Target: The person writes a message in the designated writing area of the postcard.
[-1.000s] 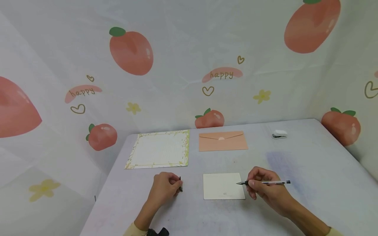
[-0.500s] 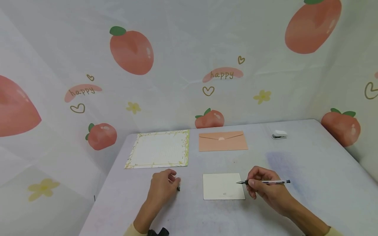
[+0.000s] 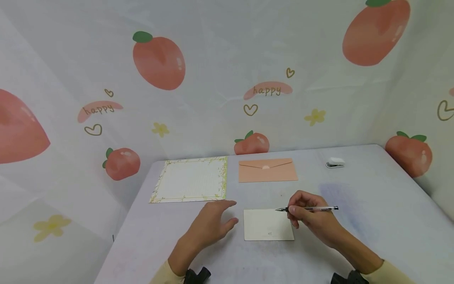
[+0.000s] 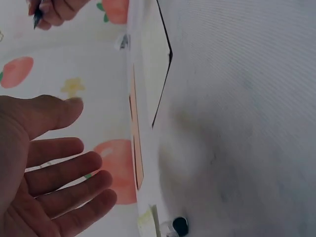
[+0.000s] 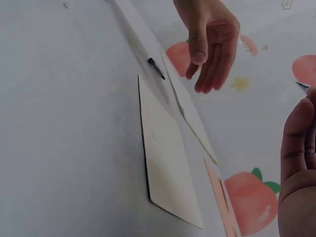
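Two hands I'm watching: right hand (image 3: pixel 312 221) pinches a clear black-tipped pen (image 3: pixel 308 208) over the small cream card (image 3: pixel 266 227); left hand (image 3: pixel 212 225) hovers, fingers spread, empty

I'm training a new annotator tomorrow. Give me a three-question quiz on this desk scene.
1. True or false: the left hand holds the pen cap.
2. The right hand has its grip on: A) the peach envelope B) the pen C) the stapler
3. Which sheet lies nearest the pen tip?

Key: 1 false, the cap lies on the table. 2 B. 3 the blank card.
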Motion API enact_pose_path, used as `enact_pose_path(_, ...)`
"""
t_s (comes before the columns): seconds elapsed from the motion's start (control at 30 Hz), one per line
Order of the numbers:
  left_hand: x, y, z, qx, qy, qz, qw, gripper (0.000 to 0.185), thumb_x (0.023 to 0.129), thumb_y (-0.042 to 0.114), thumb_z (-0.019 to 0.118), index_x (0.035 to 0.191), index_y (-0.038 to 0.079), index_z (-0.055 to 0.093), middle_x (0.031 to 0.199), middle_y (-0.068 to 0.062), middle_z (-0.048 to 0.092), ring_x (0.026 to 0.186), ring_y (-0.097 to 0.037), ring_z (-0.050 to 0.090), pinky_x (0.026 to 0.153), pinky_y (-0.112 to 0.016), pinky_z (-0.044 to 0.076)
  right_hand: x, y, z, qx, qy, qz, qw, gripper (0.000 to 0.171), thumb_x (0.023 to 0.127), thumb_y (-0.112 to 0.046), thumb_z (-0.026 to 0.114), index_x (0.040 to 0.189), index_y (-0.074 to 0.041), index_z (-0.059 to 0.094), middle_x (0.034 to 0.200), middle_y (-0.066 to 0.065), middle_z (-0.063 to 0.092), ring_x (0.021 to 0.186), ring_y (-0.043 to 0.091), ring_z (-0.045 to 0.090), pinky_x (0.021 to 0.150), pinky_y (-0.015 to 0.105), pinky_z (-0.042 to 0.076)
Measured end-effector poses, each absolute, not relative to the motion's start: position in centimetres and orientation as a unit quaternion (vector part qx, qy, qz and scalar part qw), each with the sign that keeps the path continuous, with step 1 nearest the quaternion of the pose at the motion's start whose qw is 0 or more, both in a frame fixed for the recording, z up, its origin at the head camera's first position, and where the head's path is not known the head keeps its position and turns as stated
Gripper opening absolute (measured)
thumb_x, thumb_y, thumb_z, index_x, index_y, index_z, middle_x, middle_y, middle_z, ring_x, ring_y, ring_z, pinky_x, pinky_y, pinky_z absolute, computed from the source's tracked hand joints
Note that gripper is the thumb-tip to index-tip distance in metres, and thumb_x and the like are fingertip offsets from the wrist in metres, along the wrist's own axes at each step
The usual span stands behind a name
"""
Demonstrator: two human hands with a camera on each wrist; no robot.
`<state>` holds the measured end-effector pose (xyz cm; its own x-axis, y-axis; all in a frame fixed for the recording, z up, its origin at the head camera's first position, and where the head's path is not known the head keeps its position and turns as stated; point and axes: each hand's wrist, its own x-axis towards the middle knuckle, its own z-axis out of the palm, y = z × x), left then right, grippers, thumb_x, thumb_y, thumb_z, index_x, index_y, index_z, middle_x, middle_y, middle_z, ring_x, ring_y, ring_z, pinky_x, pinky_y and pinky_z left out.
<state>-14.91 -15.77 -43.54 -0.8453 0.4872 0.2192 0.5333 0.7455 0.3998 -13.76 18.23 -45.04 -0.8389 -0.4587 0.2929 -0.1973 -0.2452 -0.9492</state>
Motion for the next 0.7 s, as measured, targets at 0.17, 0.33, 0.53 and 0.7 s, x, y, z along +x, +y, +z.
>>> enact_pose_path(0.17,-15.4,-14.7,-43.9,-0.297,-0.938,-0.180,-0.005,0.051,0.095,0.026,0.087,0.139,0.004,0.072,0.142,-0.010,0.074,0.134,-0.029,0.069,0.112,-0.049,0.058,-14.7,17.2,-45.2,-0.240,0.658,-0.710,0.075,0.006,0.107,0.004,0.060,0.109,-0.001,0.062,0.087,-0.001,0.069,0.068,0.021,0.064,0.060,0.038,0.056)
enact_pose_path(0.33,-15.4,-13.8,-44.3,-0.307,-0.940,-0.140,-0.045,0.055,0.094,0.031,0.088,0.140,0.005,0.072,0.151,-0.009,0.068,0.144,-0.028,0.062,0.118,-0.046,0.054,-15.4,15.6,-45.7,-0.201,0.669,-0.710,0.090,0.005,0.108,0.002,0.059,0.109,-0.002,0.062,0.083,0.000,0.067,0.070,0.017,0.063,0.065,0.034,0.060)
enact_pose_path(0.53,-15.3,-13.0,-44.6,-0.319,-0.939,-0.112,-0.060,0.051,0.091,0.033,0.091,0.133,0.007,0.075,0.150,-0.007,0.069,0.143,-0.027,0.063,0.119,-0.040,0.053,-16.0,13.4,-46.0,-0.157,0.686,-0.704,0.094,0.010,0.106,-0.002,0.061,0.110,0.006,0.058,0.080,0.003,0.064,0.069,0.016,0.060,0.063,0.030,0.058)
enact_pose_path(0.7,-15.3,-12.7,-44.9,-0.329,-0.940,-0.072,-0.057,0.049,0.090,0.036,0.091,0.129,0.010,0.077,0.147,-0.006,0.071,0.141,-0.027,0.064,0.118,-0.038,0.053,-16.7,11.7,-46.8,-0.134,0.696,-0.699,0.094,0.013,0.107,-0.004,0.060,0.109,0.009,0.057,0.084,0.009,0.064,0.071,0.016,0.061,0.062,0.028,0.057)
